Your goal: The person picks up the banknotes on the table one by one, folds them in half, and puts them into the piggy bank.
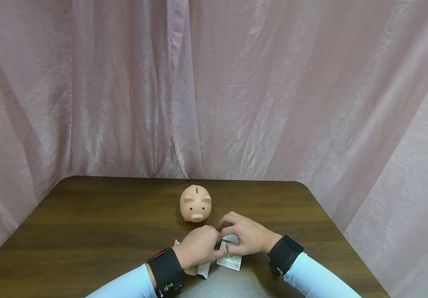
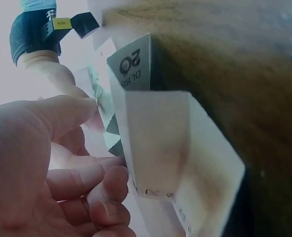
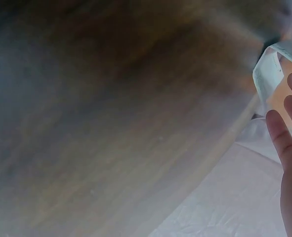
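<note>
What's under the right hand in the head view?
A pale green-and-white paper banknote, sticking out past the right hand on its near side. The hand covers part of it; whatever lies beneath the palm can't be seen.

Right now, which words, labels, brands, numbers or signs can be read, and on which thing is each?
"20": on the folded banknote, left wrist view.
"DL8", then unclear characters: below it, same banknote.
Too blurred: this banknote's lower marks.
Too small: print on the greenish banknote, and on the yellow label at the right wristband.
</note>
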A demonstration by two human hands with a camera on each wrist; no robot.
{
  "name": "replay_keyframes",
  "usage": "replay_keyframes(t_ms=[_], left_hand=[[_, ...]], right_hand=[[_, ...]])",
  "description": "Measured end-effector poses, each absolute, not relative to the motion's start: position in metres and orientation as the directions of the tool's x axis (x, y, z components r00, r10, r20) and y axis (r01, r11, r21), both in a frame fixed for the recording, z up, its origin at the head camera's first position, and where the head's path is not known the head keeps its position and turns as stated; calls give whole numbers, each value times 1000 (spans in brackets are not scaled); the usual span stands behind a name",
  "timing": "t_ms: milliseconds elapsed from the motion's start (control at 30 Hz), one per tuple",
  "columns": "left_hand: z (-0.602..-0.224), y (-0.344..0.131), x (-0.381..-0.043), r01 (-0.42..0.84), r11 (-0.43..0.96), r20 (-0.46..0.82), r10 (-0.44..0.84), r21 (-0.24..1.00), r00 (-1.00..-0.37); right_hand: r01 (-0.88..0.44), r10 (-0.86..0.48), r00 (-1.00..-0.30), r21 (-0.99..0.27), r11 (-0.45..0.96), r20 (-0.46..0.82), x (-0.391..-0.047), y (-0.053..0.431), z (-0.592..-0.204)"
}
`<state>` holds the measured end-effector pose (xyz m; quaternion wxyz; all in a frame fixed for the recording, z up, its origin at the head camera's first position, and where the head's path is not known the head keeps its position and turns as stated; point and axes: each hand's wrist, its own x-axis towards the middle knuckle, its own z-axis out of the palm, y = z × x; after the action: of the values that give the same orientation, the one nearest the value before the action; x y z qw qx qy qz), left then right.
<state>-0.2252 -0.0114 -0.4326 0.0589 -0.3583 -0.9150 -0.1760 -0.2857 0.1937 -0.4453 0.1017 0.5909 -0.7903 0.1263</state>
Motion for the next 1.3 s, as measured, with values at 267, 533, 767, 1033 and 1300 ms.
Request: replay_keyframes(t_ms=[267,533,767,1033,1300], left_hand=[[-435,-11,-224,657,709,224,618,256,-754],[-435,-15,-226,663,686,255,612,301,-749],[-431,-21,-230,710,591,368,607,383,-704],[-421,-35,-236,619,395,394,515,678,-761],[-404,-46,-234,550,228,425,427,804,-798]], right_hand=[[-959,-906,-282,-97,265,315,-286,190,-446],[-945,-894,-326,-148,294,306,-284,188,-437],[-898,-855,-366,-381,221,366,-279,183,-426],[-807,-709,-494,-569,157,504,-259,167,-398],[-597,-597,-670,-799,77,442,-243,161,-373]])
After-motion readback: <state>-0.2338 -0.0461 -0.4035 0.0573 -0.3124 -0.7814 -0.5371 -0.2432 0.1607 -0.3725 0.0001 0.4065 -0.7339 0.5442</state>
